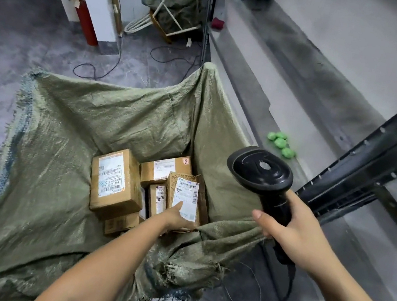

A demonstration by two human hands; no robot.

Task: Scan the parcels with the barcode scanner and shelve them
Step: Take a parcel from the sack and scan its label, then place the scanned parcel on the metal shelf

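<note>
left hand [178, 218] on parcel [187, 196], amid boxes [115, 180]

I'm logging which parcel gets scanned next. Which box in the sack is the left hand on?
The rightmost box, propped with its white label up. The left hand grips its near end; the others lie untouched.

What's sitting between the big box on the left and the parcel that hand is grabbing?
In the head view, a small upright parcel stands between the large box and the parcel that the left hand holds.
</note>
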